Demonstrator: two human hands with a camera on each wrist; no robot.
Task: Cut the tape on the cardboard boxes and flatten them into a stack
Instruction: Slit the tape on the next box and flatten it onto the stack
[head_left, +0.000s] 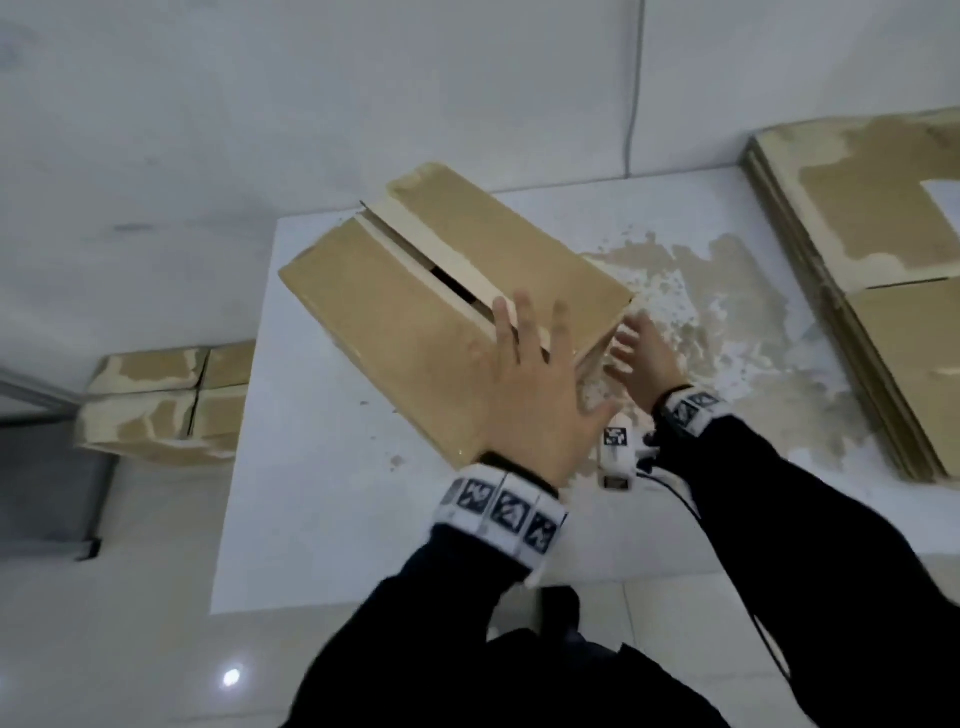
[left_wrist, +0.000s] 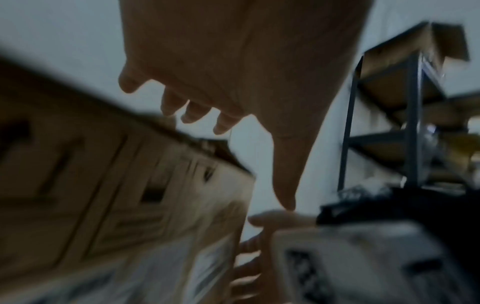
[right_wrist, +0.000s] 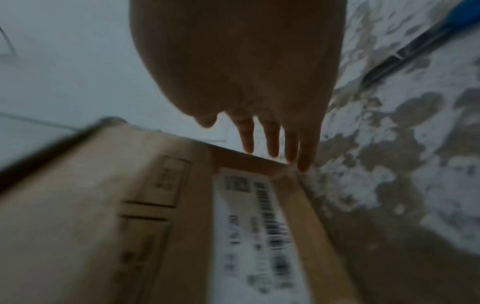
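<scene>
Our left hand (head_left: 524, 395) has its fingers spread wide over the top of the box (head_left: 447, 306), right by the split down the middle. Our right hand (head_left: 641, 358) is open too, fingers straight, by the box's near end. The box sits tilted on the white table (head_left: 311, 493). We think the tape is cut, so next we push it flat for the stack (head_left: 883, 291).

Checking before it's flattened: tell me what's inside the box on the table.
The box has its top seam split open; the gap shows only darkness. Nothing visible inside; the flaps and the left hand cover the rest.
</scene>
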